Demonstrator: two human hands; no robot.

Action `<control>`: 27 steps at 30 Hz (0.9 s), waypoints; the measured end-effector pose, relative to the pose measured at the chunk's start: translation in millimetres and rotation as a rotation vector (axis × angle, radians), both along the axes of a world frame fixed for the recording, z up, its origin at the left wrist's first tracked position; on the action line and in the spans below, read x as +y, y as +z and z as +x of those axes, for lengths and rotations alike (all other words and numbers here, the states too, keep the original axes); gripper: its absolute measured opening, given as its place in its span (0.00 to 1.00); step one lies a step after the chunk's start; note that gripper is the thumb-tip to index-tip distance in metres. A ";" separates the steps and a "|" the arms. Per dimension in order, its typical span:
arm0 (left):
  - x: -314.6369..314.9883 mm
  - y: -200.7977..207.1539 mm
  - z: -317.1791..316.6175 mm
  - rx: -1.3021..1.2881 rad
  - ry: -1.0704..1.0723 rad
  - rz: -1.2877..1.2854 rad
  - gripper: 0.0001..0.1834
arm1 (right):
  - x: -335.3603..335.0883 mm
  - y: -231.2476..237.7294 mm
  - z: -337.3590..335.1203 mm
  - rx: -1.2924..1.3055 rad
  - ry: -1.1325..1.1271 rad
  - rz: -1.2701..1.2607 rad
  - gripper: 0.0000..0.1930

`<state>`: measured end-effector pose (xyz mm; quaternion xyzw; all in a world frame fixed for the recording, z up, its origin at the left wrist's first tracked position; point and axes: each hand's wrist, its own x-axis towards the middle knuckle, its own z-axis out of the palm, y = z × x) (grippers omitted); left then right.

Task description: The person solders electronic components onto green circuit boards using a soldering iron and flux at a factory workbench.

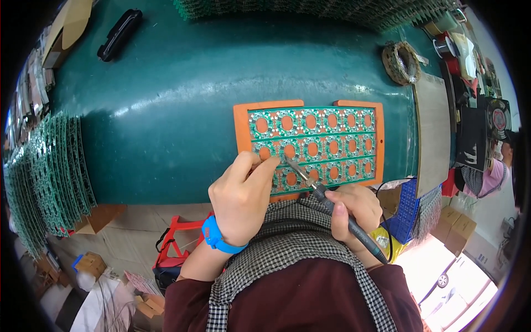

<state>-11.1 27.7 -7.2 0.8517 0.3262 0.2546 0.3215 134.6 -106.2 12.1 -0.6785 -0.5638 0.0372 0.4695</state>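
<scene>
A panel of green circuit boards (323, 134) with round cut-outs lies in an orange frame (379, 141) at the near edge of the table. My right hand (357, 209) grips the dark handle of a soldering iron (322, 195), its tip angled up and left onto the panel's middle row. Close to that tip, the thumb and fingers of my left hand (239, 191) are pinched together over the panel's left side. Whatever lies between them is too small to make out. A blue wristband (217, 235) is on my left wrist.
Green boards stand stacked at the left (61, 171), with more boards (310, 8) along the far edge. A tape roll (400, 63) and a wire spool (444, 47) sit far right; a black elongated object (120, 34) lies far left. Another person (482, 182) is at the right.
</scene>
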 end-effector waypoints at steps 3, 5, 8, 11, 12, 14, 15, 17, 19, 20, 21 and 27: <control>7.5 5.2 1.3 -0.038 0.045 -0.020 0.09 | -4.5 13.3 -3.2 0.000 -0.033 0.006 0.06; 13.0 3.5 6.8 -0.074 0.116 -0.061 0.07 | -6.2 20.1 -4.3 0.018 -0.070 0.028 0.06; 20.1 3.5 15.6 -0.056 0.127 -0.111 0.08 | -1.2 13.6 1.3 0.260 -0.196 -0.104 0.06; 22.7 5.2 20.0 -0.021 0.089 -0.086 0.09 | 5.3 11.9 5.4 0.254 -0.185 -0.087 0.06; 23.4 4.4 21.3 -0.001 0.080 -0.075 0.09 | 8.6 8.3 6.7 0.248 -0.163 -0.079 0.06; 23.2 3.6 24.0 -0.006 0.086 -0.062 0.07 | 14.8 4.5 7.7 0.265 -0.157 -0.076 0.06; 23.1 3.0 24.4 -0.012 0.095 -0.048 0.06 | 17.0 3.1 7.8 0.262 -0.149 -0.078 0.06; 22.3 2.3 24.6 0.009 0.090 -0.028 0.06 | 20.4 1.6 8.5 0.261 -0.138 -0.080 0.06; 21.7 1.6 25.7 0.026 0.079 -0.012 0.06 | 22.3 2.2 9.5 0.225 -0.126 -0.106 0.05; 21.5 1.7 26.3 0.045 0.080 0.003 0.07 | 23.1 1.5 9.4 0.225 -0.127 -0.107 0.05; 21.4 1.9 26.8 0.064 0.083 0.020 0.07 | 24.3 0.6 9.1 0.224 -0.124 -0.092 0.05; 22.3 -1.0 24.6 0.075 0.035 0.071 0.09 | 25.5 -0.2 8.1 0.202 -0.108 -0.079 0.05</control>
